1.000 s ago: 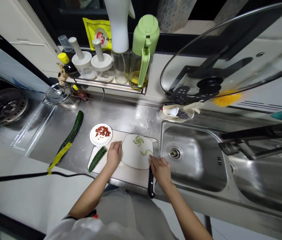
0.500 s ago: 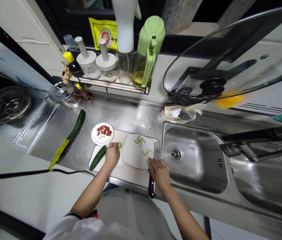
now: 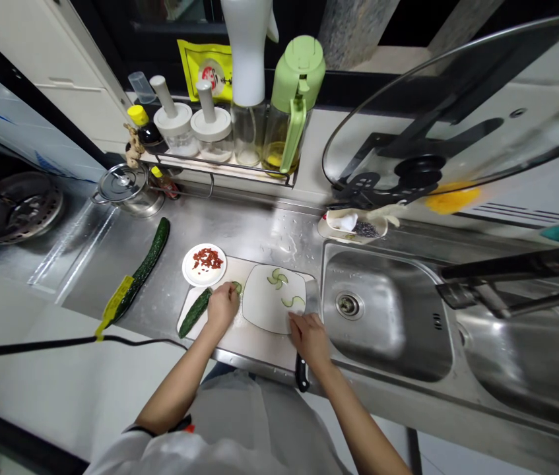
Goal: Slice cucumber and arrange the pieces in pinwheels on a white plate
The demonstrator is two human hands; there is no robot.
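On the cutting board [image 3: 269, 348], my left hand [image 3: 223, 307] is closed, its fingertips at a few small cucumber slices [image 3: 237, 287]. A cut cucumber [image 3: 195, 313] lies beside that hand, to its left. My right hand [image 3: 311, 338] is over the lower right rim of a white plate [image 3: 263, 309], fingers bent together; whatever is between them is hidden. Thin cucumber slices form a pinwheel [image 3: 277, 278] on the plate, and a curved pair of slices [image 3: 293, 301] lies below it. Under my right hand is a knife [image 3: 301, 373], black handle toward me.
A small plate of chopped red bits [image 3: 204, 264] stands behind the board. Left of it lies a whole cucumber [image 3: 148, 260] with a yellow tag. The sink [image 3: 383, 310] is at right, a lidded pot [image 3: 128, 190] at back left. A glass lid [image 3: 422, 168] hangs at upper right.
My right hand has shifted slightly left, its fingertips now farther over the plate's lower right rim. The left hand stays by the small slices with barely any movement.
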